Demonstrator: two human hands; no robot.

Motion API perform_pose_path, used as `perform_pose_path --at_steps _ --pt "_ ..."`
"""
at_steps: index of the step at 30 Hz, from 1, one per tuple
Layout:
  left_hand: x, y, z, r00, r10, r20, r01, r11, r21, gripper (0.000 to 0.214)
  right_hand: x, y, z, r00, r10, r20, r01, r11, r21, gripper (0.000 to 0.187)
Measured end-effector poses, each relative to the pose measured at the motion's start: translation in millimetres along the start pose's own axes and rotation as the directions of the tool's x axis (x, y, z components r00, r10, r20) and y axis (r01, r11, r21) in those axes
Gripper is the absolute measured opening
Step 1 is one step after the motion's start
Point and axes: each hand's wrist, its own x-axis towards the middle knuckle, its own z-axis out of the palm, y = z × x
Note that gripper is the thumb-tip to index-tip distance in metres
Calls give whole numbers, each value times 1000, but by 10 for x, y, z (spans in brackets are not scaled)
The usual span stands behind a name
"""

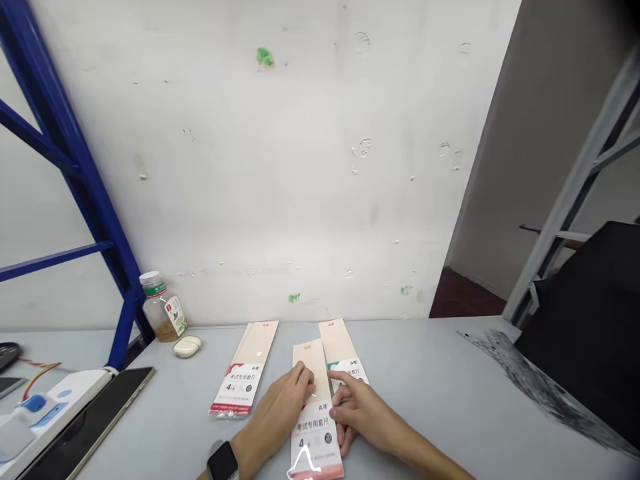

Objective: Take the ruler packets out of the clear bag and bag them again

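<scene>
Left grip point(274, 415) and right grip point(364, 415) half-closed on a ruler packet point(314, 400), one at each long edge.
Three packets lie on the desk point(430, 353): this one between the grips, a second packet point(245, 373) left of it, and a third packet point(337, 343) partly behind it. Further left stand one glass jar point(161, 310), one white bar point(187, 347), one power strip point(55, 407) and one tablet point(90, 427).

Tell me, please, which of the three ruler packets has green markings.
The back right packet, partly under the middle packet; the left packet and middle one show red.
</scene>
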Motion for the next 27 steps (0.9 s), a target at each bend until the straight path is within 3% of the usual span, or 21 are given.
perform_pose_path --at_steps 5,9,13,15,17,20,22,24,27 --pt "-11 -17 82 996 75 -58 -66 988 139 19 -13 15 64 1000 -30 4 30 1000 6 73" --pt "-21 6 82 991 100 -84 -87 985 146 21 -13 -22 126 999 -30 -18 31 996 78 75" --pt "1 17 -50 979 73 -188 -64 997 51 17 -17 -100 114 998 -62 -27 65 992 110 69" --pt "18 -27 -119 951 -3 -310 -12 999 -46 15 -24 -150 72 995 -85 -49 90 989 115 68" --pt "28 -98 -156 925 -134 -355 53 972 -228 15 -33 -192 18 992 -108 -64 116 986 119 68" --pt "29 -183 -144 943 -310 -121 178 778 -602 25 -39 -219 -50 988 -138 -63 145 981 128 70" --pt "27 -192 -110 948 -318 36 230 597 -768 33 -39 -216 -68 987 -147 -59 154 979 137 71" --pt "28 -165 -76 952 -296 73 220 503 -836 37 -36 -202 -65 987 -151 -51 157 977 142 71" --pt "32 -99 -48 957 -282 71 200 460 -865 36 -29 -171 -39 987 -157 -30 160 976 148 70"
